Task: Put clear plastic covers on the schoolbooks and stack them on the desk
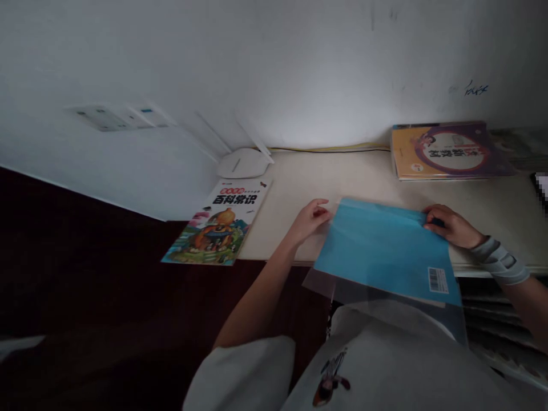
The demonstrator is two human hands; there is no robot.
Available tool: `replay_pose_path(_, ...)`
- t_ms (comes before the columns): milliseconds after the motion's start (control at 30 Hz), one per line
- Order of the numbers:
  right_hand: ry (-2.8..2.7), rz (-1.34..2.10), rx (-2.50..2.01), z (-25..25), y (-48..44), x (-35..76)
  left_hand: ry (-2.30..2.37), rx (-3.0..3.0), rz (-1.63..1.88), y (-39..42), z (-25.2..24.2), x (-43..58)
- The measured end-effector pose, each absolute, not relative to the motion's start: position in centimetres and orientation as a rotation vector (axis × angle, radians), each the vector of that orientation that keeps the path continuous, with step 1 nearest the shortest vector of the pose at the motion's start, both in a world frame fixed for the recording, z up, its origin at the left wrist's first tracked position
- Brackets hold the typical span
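A light-blue book (385, 245) with a barcode label near its lower right lies partly over the table's front edge. A clear plastic cover (319, 282) shows around it and hangs out below its near edge toward my shirt. At the upper right corner, my right hand (449, 224) pinches the book and its plastic with curled fingers; a grey band circles that wrist. My left hand (311, 221) is beside the upper left edge, fingers loosely bent, with a gap between thumb and forefinger. Whether its fingertips touch the plastic is hard to see.
An illustrated book (214, 228) overhangs the table (295, 177) at left, in front of a white router (244, 164). A stack of books (454, 151) stands at the back right. A cable (334, 149) runs along the wall. A dark object (540, 191) sits at the right edge.
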State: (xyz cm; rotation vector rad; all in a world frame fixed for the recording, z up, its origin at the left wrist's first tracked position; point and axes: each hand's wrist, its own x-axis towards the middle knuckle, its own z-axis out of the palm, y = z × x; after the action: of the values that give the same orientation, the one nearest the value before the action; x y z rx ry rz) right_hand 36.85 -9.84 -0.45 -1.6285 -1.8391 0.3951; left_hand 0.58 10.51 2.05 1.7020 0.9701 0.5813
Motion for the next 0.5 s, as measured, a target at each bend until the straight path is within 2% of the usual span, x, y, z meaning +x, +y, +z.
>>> replay_pose_path(167,-1.767,0.341,-1.635,-0.9,-9.9,36.6,1.182,1.815,0.387,4.2,3.3,-5.6)
replay_pose_path(267,-1.758,0.286,-1.644,-1.0,-10.0,36.4,1.164,1.602,0.312,1.1,3.3,-7.7)
replay_pose_path(400,-1.746,0.278,-1.635,-1.2,-10.1,36.4,1.102,1.193,0.418,0.6,2.5,-7.5)
replay_pose_path(500,-1.747,0.290,-1.635,-1.4,-10.1,36.4,1.033,1.122,0.405,2.2,2.4,-6.0)
